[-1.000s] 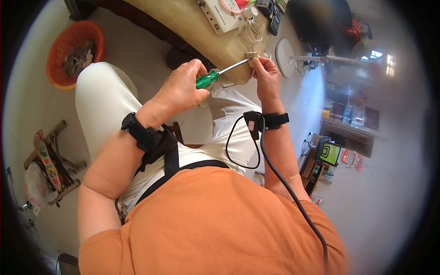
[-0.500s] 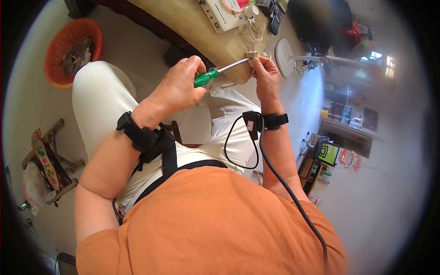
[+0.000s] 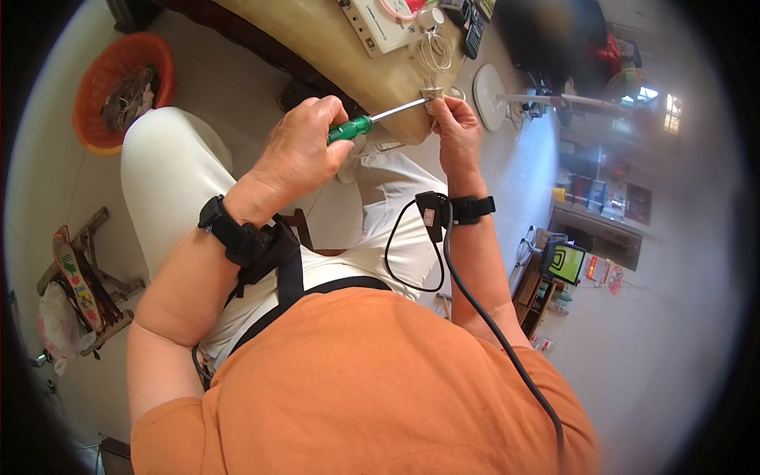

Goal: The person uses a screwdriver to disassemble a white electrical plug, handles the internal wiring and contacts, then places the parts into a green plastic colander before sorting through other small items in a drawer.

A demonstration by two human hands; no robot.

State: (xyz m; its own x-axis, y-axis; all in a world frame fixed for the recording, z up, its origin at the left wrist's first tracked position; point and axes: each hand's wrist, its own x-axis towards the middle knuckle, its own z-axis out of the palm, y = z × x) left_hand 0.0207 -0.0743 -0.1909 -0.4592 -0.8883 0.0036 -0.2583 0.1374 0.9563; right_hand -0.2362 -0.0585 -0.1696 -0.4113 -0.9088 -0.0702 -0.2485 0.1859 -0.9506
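My left hand is closed around the green, see-through handle of a screwdriver. Its metal shaft points right and away from me, and the tip meets a small pale power plug. Thumb and fingers of my right hand pinch that plug from its right side, with its prongs facing away from me. Whether the tip sits in a screw is too small to tell. Both hands are held over the near right corner of a table with a yellowish cover.
On the table lie a white box-shaped device, a coiled white cable and a black handset. An orange basket stands on the floor at left, above a small wooden stool. A white round base is right of the table.
My left hand and the screwdriver have shifted very slightly left, with the handle turned a little. The right hand keeps its pinch on the plug, and the whole view has moved slightly.
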